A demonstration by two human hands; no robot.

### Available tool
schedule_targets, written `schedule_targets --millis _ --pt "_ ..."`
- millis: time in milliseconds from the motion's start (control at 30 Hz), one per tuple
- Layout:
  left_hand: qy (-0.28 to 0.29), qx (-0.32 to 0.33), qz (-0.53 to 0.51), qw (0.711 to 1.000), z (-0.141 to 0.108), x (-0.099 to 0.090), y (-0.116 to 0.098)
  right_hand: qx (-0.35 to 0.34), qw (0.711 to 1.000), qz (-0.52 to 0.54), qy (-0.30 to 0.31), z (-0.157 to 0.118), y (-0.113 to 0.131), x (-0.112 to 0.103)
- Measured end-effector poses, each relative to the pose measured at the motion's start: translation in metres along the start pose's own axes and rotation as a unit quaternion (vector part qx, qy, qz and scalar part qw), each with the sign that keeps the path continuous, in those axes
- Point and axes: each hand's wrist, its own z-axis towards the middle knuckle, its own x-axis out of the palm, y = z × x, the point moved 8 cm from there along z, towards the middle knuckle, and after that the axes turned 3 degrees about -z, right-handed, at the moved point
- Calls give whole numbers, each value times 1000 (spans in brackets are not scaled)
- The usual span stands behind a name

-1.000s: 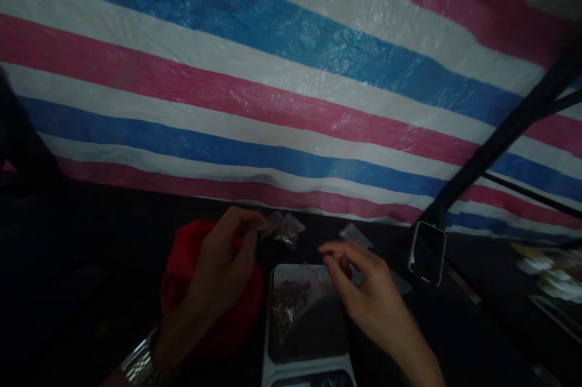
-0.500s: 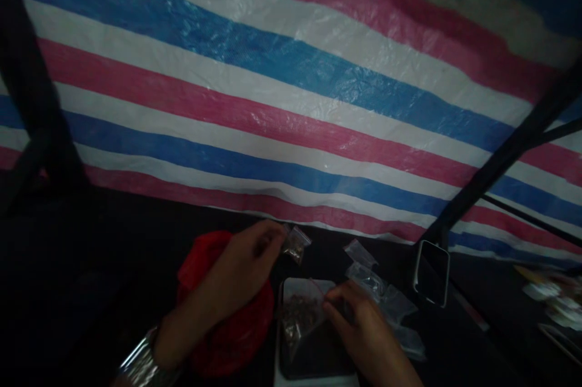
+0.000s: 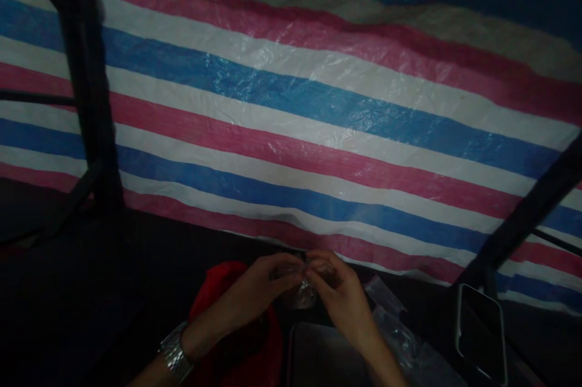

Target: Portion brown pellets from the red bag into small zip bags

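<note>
1. At the far left, a dark post (image 3: 88, 102) stood in front of the striped sheet (image 3: 318, 108), which ran behind everything in blue, white and red bands.
2. The dark bench (image 3: 159, 253) stretched below the sheet; much of its left part was too dim to make out.
3. A metal watch (image 3: 176, 352) circled the left wrist.
4. The red bag (image 3: 269, 356) sat under the left forearm, its mouth dark and its contents too dim to tell.
5. The left hand (image 3: 268, 278) reached in over the bench, fingers bent and pinched together on the upper part of the sachet.
6. The sachet (image 3: 301, 296), clear and shiny, was between the two hands, near the sheet's lower edge and just beyond the scale; its contents were blurred.
7. The scale (image 3: 325, 360) lay nearer the wearer, its dark plate partly cut off by the bottom edge of the view.
8. The right hand (image 3: 341, 296) met the left at the sachet, its fingers likewise closed on the top.
9. Clear bags (image 3: 402, 338) lay loosely heaped just right of the right forearm.
10. The phone (image 3: 481, 332) leaned near the foot of a slanting bar (image 3: 527, 223).
</note>
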Motion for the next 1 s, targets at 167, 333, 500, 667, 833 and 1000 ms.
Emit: schedule_targets --millis 167,333,500,667,833,1000 --pt "-64 -26 -16 997 -9 -5 6 10 996 86 -37 -14 -15 5" --pt "-98 -40 0 994 -17 -7 4 3 993 77 -89 -23 -22 -3" --pt "-103 -42 15 994 -17 -7 4 -8 990 96 -105 -25 -27 -2" --pt "-128 -51 32 990 -17 -6 7 11 989 131 -71 -24 -27 7" --pt "-131 -62 31 989 -18 -4 11 -7 991 102 -92 -25 -23 1" --pt "-138 -73 39 987 -18 -4 15 3 992 99 -76 -27 -28 6"
